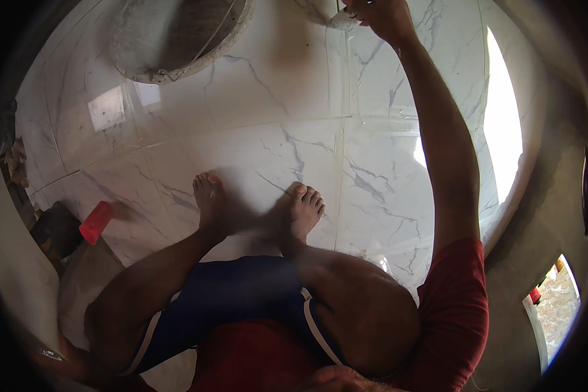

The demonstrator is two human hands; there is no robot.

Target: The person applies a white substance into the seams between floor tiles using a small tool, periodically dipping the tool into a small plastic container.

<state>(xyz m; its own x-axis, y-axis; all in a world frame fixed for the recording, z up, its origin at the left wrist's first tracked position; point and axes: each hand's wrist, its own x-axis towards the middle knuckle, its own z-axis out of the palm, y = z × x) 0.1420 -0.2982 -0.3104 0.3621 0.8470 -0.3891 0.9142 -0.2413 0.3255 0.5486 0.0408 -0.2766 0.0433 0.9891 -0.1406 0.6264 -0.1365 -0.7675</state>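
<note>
My right hand [379, 16] reaches out to the top edge, fingers closed on a flat greyish tool [340, 21], perhaps a trowel, that rests on or just over the white marbled floor tiles [379, 85]; the frame cuts it off. Left of it stands a large bucket [170, 72] crusted with grey material, a wire handle across it. Part of my left arm [78, 366] shows dimly at the lower left; whether its fingers are open or closed is unclear. My bare feet rest on the tiles between hand and body.
A red plastic object [95, 222] lies at the left beside a dark object [53, 232] and some rubble [14, 160]. A grey wall [522, 261] curves along the right, with a bright opening [555, 307] low down. Sunlight patches fall on the tiles.
</note>
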